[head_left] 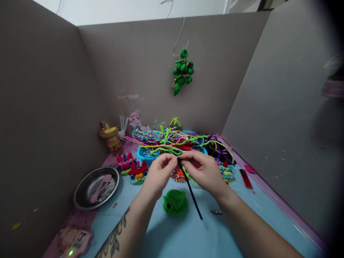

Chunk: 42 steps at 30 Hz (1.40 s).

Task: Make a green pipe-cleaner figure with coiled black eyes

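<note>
A black pipe cleaner [191,191] hangs down from between my hands, its lower end free above the table. My left hand [162,171] is closed, thumb and fingertips pinched at the top of it. Closed as well, my right hand [202,168] pinches the same upper end from the other side. Just below them a fuzzy green figure [175,203] with a black eye sits on the blue table cover. Partly hidden behind my fingers is an orange and white fuzzy piece [180,176].
A blue tray [143,153] heaped with colourful pipe cleaners [168,138] stands behind my hands. To the left are fuzzy figures [138,172], a metal bowl [80,193] with pink scoops, and a pink glue gun [79,242]. Green decorations [183,70] hang from a hook.
</note>
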Available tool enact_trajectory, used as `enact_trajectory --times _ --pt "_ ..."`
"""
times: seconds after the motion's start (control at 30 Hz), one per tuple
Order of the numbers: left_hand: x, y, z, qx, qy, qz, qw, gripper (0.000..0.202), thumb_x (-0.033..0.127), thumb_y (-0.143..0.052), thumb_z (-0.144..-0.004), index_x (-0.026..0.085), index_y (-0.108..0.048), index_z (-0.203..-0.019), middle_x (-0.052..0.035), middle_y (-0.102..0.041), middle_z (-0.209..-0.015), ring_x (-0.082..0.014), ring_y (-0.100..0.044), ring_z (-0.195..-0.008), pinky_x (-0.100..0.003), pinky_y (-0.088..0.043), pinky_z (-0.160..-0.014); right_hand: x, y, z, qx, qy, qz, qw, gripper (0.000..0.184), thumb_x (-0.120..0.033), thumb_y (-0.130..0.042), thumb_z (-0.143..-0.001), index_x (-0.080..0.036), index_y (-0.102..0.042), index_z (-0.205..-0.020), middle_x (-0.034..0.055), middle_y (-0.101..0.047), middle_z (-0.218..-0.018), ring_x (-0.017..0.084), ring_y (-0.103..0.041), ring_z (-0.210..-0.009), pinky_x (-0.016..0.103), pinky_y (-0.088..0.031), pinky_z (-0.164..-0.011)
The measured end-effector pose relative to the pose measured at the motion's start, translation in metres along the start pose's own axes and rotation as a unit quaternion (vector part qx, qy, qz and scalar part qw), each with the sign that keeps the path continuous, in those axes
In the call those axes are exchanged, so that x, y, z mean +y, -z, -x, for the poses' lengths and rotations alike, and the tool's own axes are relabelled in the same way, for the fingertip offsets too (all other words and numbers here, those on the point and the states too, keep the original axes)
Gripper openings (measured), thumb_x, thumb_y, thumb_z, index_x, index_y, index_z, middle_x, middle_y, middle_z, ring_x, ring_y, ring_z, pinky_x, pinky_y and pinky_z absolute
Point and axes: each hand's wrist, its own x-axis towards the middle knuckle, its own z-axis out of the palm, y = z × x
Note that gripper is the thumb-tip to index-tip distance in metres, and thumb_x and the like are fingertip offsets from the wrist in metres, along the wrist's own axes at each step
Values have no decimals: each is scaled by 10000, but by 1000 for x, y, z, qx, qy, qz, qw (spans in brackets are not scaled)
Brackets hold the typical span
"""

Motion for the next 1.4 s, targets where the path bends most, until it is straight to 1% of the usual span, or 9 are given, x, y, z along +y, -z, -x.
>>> enact_trajectory --times 0.17,0.3,0.53,0.7,0.83,1.2,1.33,1.4 --pt "4 7 0 -12 -20 -79 997 262 404 -628 -760 158 -547 -716 41 -510 -544 -73 -437 -453 -185 -339 -431 -2 1 0 -28 -2 -7 1000 147 -143 -548 -805 -205 -668 -864 21 -712 -821 155 -659 -748 271 -517 -696" --pt "6 12 1 -35 -24 -116 992 285 428 -617 -766 163 -542 -691 44 -486 -539 -70 -409 -438 -188 -317 -414 -1 2 0 -34 25 4 999 151 -153 -537 -834 -219 -661 -887 26 -709 -842 161 -655 -771 290 -516 -714" --pt "8 11 2 -45 -31 -101 993 257 393 -590 -786 169 -530 -676 48 -483 -508 -67 -381 -420 -190 -295 -413 2 3 1 -9 117 32 993 151 -130 -537 -854 -209 -646 -924 46 -683 -842 170 -624 -807 320 -505 -744" --pt "6 10 2 -51 -28 -94 994 259 388 -606 -772 163 -538 -663 44 -494 -509 -65 -386 -424 -189 -293 -415 4 1 3 6 150 33 988 168 -109 -527 -856 -204 -644 -930 47 -678 -817 167 -622 -786 317 -507 -729" --pt "5 9 2 -45 -29 -92 994 275 387 -616 -755 165 -523 -621 42 -488 -493 -66 -372 -415 -197 -280 -409 4 0 4 8 150 39 988 181 -131 -512 -864 -218 -655 -933 49 -683 -812 177 -628 -783 337 -514 -731" --pt "7 5 5 -24 -27 -102 994 268 388 -625 -735 166 -535 -614 37 -494 -491 -70 -378 -408 -203 -282 -410 1 -1 5 14 151 44 987 181 -151 -513 -868 -227 -659 -944 48 -683 -805 186 -632 -784 351 -514 -747" --pt "6 7 4 -36 -30 -112 993 278 405 -602 -757 168 -531 -629 38 -482 -502 -76 -372 -419 -208 -282 -419 2 -2 5 18 149 38 988 170 -142 -528 -862 -223 -655 -940 47 -683 -809 182 -629 -787 347 -511 -750" --pt "7 8 4 -34 -42 -126 991 269 397 -580 -779 172 -525 -642 40 -464 -519 -82 -370 -443 -209 -288 -439 2 -1 4 16 136 28 990 176 -139 -523 -861 -219 -658 -942 46 -685 -818 179 -630 -793 340 -509 -750"
